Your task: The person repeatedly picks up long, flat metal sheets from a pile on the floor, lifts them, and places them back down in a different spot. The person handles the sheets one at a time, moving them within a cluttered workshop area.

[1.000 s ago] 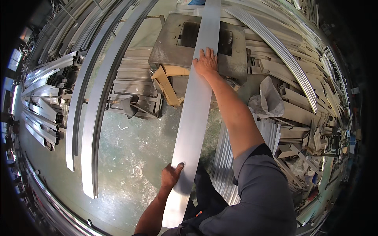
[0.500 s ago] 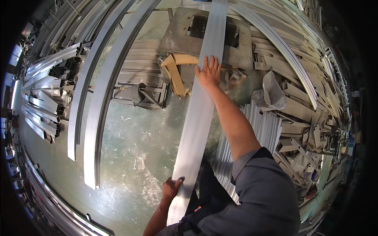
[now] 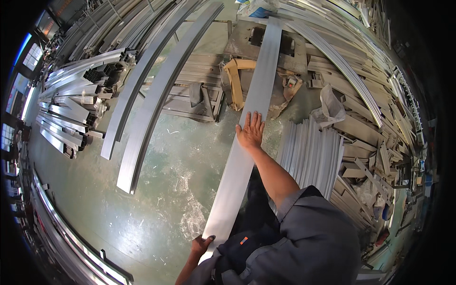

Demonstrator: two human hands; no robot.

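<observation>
A long, flat silvery metal profile [image 3: 240, 164] slants across the middle, its near end by my waist. At its left edge near that end, my left hand [image 3: 201, 245] grips it, thumb on top and fingers out of sight beneath. Farther along, my right hand [image 3: 251, 132] lies flat on the upper face with fingers spread. The far end of the profile lies over a brownish machine table [image 3: 241, 42] with dark openings. Beside that table is a yellow-tan frame-like piece [image 3: 234, 84].
Two long profiles [image 3: 151, 128] lie raised to the left, beyond them a stack of hollow sections [image 3: 71, 118]. Close on my right are bundled silvery strips [image 3: 311, 152], a pale sack [image 3: 331, 107] and heaped offcuts [image 3: 363, 123]. A metal rail [image 3: 80, 237] runs at lower left.
The profile has come back toward me, and its far end now shows over the machine table. Both hands are lower in the picture, and the view has shifted.
</observation>
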